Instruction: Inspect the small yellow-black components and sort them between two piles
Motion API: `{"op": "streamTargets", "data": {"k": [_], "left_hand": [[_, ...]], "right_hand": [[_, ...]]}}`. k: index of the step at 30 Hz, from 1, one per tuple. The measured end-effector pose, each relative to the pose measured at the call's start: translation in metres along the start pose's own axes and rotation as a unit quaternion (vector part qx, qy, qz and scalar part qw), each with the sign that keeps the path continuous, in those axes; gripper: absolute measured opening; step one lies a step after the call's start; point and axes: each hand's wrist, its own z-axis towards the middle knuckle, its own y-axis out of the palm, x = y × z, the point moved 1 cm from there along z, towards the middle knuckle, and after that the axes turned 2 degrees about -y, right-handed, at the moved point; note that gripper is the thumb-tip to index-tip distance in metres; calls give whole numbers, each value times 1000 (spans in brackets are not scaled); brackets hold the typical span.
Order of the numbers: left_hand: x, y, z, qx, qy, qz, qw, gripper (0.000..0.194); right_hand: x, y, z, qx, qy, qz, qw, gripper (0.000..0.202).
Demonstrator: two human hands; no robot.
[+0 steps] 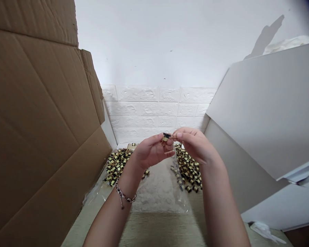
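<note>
A small coil transformer (pixel 166 137), with a black bobbin, yellow tape and thin copper leads, is held up in front of the wall. My left hand (pixel 152 151), a chain bracelet on its wrist, is closed with thumb and fingers around it. Beside it, my right hand (pixel 192 142) pinches a copper wire lead (pixel 174 137) coming off the right side of the transformer. Below my hands lie two piles of similar transformers, a left pile (pixel 117 164) and a right pile (pixel 190 168).
Under and between the piles spreads a clear plastic bag (pixel 158 192) on a pale table (pixel 154 230). A tall cardboard sheet (pixel 41 120) stands on the left. White panels (pixel 267 113) lean in from the right, with crumpled white plastic (pixel 266 231) near their base. A brick-patterned wall (pixel 149 108) closes the back.
</note>
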Motion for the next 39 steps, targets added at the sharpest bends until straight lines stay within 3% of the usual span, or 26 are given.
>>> {"op": "streamTargets", "data": {"k": [4,9,20,39], "left_hand": [[3,2,0,16,19,-13,1000,18],[3,4,0,27,27,-22,999,21],[-1,11,-3,15,16,-32,999,22],[0,11,-4,-8,10,-17,1000,21]], "right_hand": [[-2,9,0,60,-48,-48,996,11],[-2,15,-1,89,-93,-94,987,10],[2,15,1,178,-196,-237,935,9],[5,20,2,189,-203,-190,942,8]]}}
